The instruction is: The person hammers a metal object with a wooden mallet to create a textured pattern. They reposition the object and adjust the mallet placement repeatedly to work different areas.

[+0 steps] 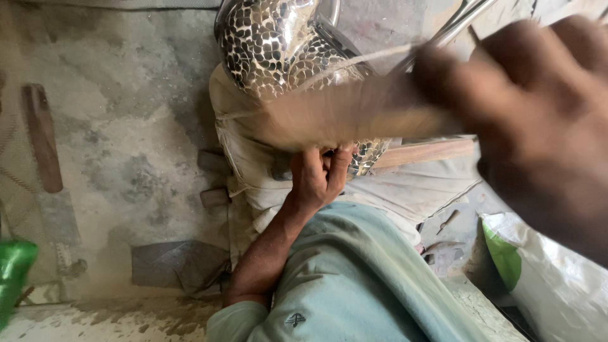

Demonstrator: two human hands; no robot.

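Note:
A shiny metal vessel (272, 44) with a hammered, scale-like pattern rests on a pale cloth-covered pad (411, 190). My left hand (320, 174) is curled against the vessel's lower edge, steadying it. My right hand (538, 120) is close to the camera and blurred, gripping a wooden mallet (342, 117) whose blurred head crosses in front of the vessel. My teal sleeve fills the bottom centre.
A long wooden tool (43, 136) lies on the dusty concrete floor at left. A green object (14, 272) sits at the lower left edge. A white sack with a green patch (544, 278) stands at lower right, with small metal tools (448, 220) near it.

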